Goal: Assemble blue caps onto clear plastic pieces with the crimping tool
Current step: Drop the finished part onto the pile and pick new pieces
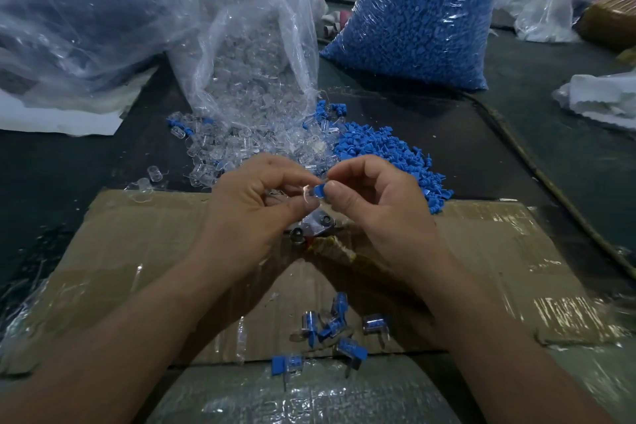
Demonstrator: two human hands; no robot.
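Pinches a blue cap between thumb and forefinger of the right hand, other fingers curled in; pinches a clear plastic piece likewise in the left hand. Holds the two touching end to end, just above what looks like the crimping tool, lying on the cardboard under the hands. Cannot tell the depth of the cap in the piece, with fingertips hiding the joint. Risks going in askew: pressing at a tilt likely to jam the cap or crack the thin clear wall. Risks a slip too, with both parts small, smooth and held by fingertips only; a drop likely to land among the finished pieces nearer the body or to bounce off the cardboard. Risks knocking the tool when reaching down, with most of it hidden beneath the hands. Works over flattened, tape-covered cardboard laid on a dark table. Beyond the hands, a loose heap of blue caps just beside a spill of clear pieces from an open bag. Farther back, a full bag of blue caps, a large crumpled bag at the left, white cloth and a cord at the right. Dim, cluttered, workshop-like.
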